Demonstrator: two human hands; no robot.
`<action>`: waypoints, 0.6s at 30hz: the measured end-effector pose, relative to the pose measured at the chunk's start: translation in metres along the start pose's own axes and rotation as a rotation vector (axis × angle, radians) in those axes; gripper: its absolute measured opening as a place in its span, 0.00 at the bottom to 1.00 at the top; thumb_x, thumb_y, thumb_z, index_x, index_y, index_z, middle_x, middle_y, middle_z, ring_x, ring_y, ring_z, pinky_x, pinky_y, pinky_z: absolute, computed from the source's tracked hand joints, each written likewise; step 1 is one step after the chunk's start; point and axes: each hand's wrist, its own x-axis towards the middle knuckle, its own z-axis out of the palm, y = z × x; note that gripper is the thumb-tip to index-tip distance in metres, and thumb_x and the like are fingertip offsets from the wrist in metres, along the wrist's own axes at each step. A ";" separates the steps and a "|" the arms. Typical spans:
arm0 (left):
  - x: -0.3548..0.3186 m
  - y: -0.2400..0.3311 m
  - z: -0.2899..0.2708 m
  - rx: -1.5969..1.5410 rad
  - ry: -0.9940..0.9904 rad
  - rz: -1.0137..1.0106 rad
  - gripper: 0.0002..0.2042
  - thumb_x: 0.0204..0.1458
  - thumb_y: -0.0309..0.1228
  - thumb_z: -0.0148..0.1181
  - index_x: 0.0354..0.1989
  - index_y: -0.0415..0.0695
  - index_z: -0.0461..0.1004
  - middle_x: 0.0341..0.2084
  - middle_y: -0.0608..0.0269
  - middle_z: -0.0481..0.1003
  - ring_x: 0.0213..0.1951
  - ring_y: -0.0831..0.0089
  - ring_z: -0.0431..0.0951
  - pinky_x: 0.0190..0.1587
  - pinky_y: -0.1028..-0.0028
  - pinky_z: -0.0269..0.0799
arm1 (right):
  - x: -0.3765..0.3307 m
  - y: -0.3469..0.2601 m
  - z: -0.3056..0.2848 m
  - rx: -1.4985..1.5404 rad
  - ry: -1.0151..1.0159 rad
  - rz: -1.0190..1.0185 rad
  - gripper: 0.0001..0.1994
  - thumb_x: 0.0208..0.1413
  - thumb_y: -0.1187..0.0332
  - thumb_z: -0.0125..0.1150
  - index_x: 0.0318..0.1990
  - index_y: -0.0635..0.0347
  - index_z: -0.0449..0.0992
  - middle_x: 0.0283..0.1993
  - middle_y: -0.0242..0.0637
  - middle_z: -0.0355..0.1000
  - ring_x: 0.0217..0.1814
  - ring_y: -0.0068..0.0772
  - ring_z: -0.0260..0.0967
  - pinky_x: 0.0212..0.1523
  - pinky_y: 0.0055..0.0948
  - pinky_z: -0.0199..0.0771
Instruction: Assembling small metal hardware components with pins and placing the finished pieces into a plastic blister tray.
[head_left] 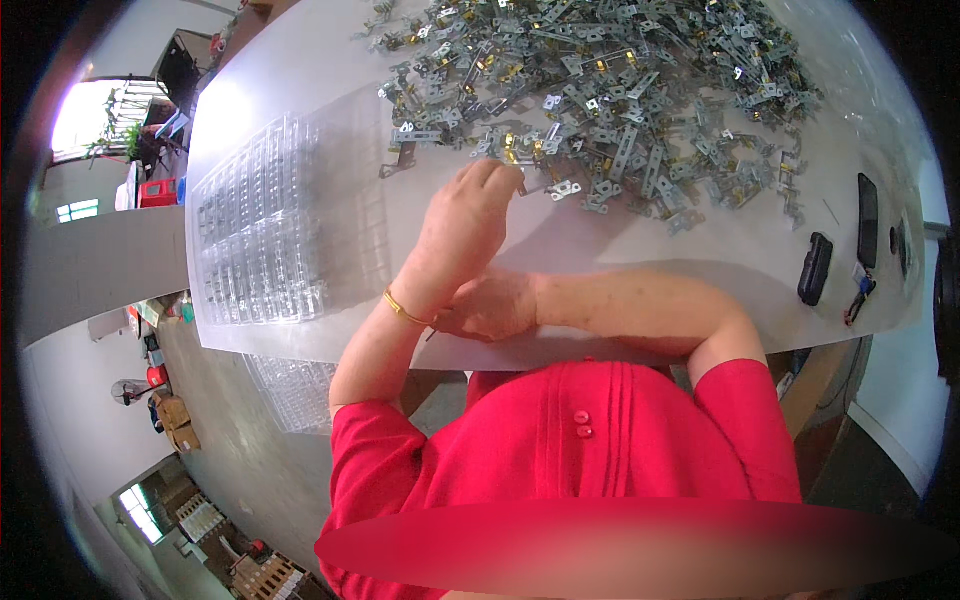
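My left hand, with a gold bracelet on its wrist, reaches to the near edge of a big heap of small metal brackets. Its fingers are closed together, and the fingertips touch or nearly touch a bracket there; what they pinch is hidden. Under the left wrist, my right hand is curled shut close to the table's front edge. A thin dark tip pokes out past its fingers, but the rest of that thing is covered. Silvery brackets with some brass-coloured bits make up the heap.
Clear plastic trays with rows of pockets lie on the left of the white-covered table. Another clear tray sits below the edge. At right are a black case, a dark phone-like slab and keys.
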 end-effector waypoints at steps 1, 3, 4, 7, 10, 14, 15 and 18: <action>0.003 -0.001 0.000 -0.002 0.000 0.003 0.10 0.53 0.18 0.55 0.41 0.45 0.77 0.36 0.57 0.77 0.41 0.53 0.79 0.44 0.59 0.77 | 0.000 0.004 0.003 -0.048 0.018 -0.034 0.08 0.63 0.65 0.51 0.38 0.57 0.75 0.40 0.42 0.77 0.46 0.50 0.76 0.47 0.43 0.78; 0.010 -0.005 -0.004 -0.019 0.028 -0.062 0.08 0.56 0.19 0.56 0.41 0.44 0.78 0.34 0.56 0.79 0.37 0.54 0.80 0.40 0.63 0.77 | -0.004 0.007 0.002 -0.102 -0.037 -0.032 0.06 0.59 0.66 0.53 0.35 0.57 0.74 0.37 0.41 0.76 0.43 0.47 0.77 0.43 0.41 0.78; 0.015 -0.007 -0.009 -0.018 0.030 -0.065 0.08 0.56 0.19 0.56 0.41 0.44 0.78 0.34 0.56 0.79 0.37 0.54 0.80 0.40 0.63 0.77 | -0.004 0.005 0.000 -0.155 -0.093 -0.032 0.05 0.55 0.67 0.55 0.32 0.56 0.73 0.34 0.39 0.74 0.40 0.44 0.77 0.40 0.40 0.78; 0.033 -0.014 -0.032 -0.350 0.063 -0.190 0.06 0.58 0.19 0.59 0.41 0.38 0.79 0.27 0.61 0.80 0.28 0.75 0.78 0.35 0.74 0.75 | -0.002 0.001 -0.007 -0.279 -0.090 -0.159 0.05 0.53 0.66 0.56 0.31 0.56 0.72 0.30 0.37 0.72 0.37 0.42 0.76 0.38 0.38 0.78; 0.046 -0.037 -0.054 -0.761 -0.106 -0.384 0.04 0.61 0.22 0.59 0.40 0.36 0.79 0.26 0.67 0.77 0.28 0.80 0.77 0.34 0.77 0.75 | -0.002 0.002 -0.006 -0.305 -0.061 -0.158 0.06 0.52 0.65 0.57 0.31 0.56 0.72 0.30 0.35 0.71 0.36 0.40 0.76 0.38 0.37 0.78; 0.032 -0.054 -0.061 -0.931 -0.132 -0.527 0.05 0.60 0.21 0.58 0.42 0.34 0.78 0.26 0.64 0.76 0.27 0.76 0.78 0.33 0.76 0.77 | -0.002 -0.001 -0.005 -0.309 -0.071 -0.152 0.06 0.52 0.65 0.58 0.32 0.56 0.72 0.31 0.36 0.72 0.38 0.40 0.76 0.40 0.38 0.78; 0.023 -0.058 -0.059 -0.930 -0.137 -0.529 0.05 0.60 0.21 0.58 0.42 0.34 0.78 0.26 0.64 0.76 0.27 0.76 0.78 0.33 0.76 0.77 | -0.003 -0.001 -0.006 -0.272 -0.056 -0.165 0.06 0.51 0.65 0.59 0.32 0.56 0.72 0.32 0.36 0.72 0.38 0.40 0.76 0.40 0.38 0.78; -0.015 -0.072 -0.054 -0.938 -0.134 -0.680 0.06 0.60 0.21 0.59 0.43 0.34 0.77 0.27 0.64 0.77 0.26 0.75 0.78 0.33 0.75 0.78 | -0.004 -0.004 -0.006 -0.213 -0.071 -0.170 0.06 0.48 0.67 0.61 0.32 0.56 0.71 0.32 0.37 0.72 0.39 0.41 0.76 0.41 0.39 0.77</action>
